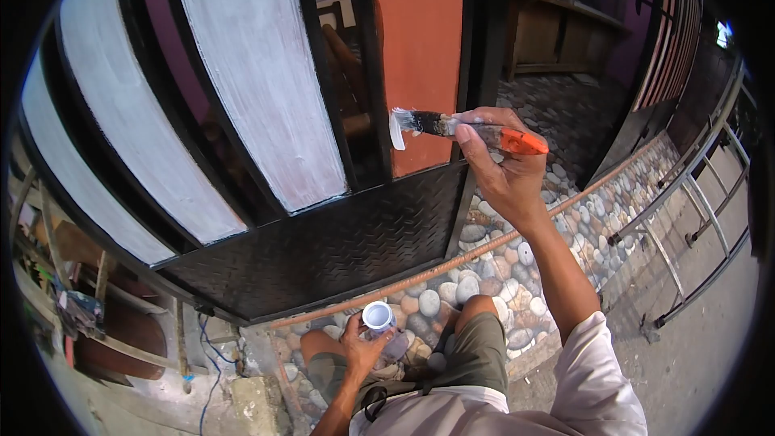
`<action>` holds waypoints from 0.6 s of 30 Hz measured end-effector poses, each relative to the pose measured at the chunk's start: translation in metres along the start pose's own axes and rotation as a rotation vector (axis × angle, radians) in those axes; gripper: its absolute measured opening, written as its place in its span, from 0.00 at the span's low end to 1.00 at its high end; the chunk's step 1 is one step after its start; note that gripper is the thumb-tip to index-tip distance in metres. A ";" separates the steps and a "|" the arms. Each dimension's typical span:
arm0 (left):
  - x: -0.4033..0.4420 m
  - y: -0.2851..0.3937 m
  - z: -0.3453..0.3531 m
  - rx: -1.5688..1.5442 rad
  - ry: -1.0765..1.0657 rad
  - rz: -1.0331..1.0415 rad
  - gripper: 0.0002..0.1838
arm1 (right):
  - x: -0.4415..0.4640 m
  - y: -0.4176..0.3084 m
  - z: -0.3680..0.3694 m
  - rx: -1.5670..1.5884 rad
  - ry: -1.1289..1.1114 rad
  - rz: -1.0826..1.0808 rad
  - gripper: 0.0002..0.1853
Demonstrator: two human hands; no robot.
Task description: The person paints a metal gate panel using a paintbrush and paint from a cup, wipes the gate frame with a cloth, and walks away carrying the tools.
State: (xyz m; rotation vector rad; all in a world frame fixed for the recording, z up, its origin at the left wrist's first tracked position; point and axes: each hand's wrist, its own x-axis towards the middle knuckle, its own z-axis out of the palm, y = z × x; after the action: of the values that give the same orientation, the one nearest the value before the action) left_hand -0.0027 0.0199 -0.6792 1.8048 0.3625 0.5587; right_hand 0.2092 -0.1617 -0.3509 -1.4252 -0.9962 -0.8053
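From our head view, our right hand (504,163) grips the paintbrush (476,129), its bristles touching the orange panel (420,48), where a white streak (397,131) shows. Our left hand (362,347) holds the small cup (378,316) upright, seemingly with white paint inside, above our lap. White panels (258,73) stand beside the orange one in the black metal frame (347,258).

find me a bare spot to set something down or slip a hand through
Concrete looks bare right of the white sleeve, below the metal frame. The opening between black post and striped panel seems passable. Crowded: around the left hand and cup, and lower left, with poles and cable.
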 end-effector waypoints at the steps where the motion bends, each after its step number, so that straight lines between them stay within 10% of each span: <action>1: 0.000 -0.001 0.001 -0.004 0.003 0.000 0.33 | -0.004 -0.001 0.000 0.010 0.031 -0.008 0.06; 18: -0.009 0.007 -0.003 -0.021 0.000 -0.019 0.34 | 0.015 0.001 0.012 -0.112 -0.045 -0.035 0.07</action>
State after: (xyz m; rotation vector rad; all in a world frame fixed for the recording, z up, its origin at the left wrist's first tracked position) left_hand -0.0119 0.0154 -0.6736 1.7789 0.3725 0.5477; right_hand 0.2150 -0.1482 -0.3391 -1.5306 -1.0259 -0.8692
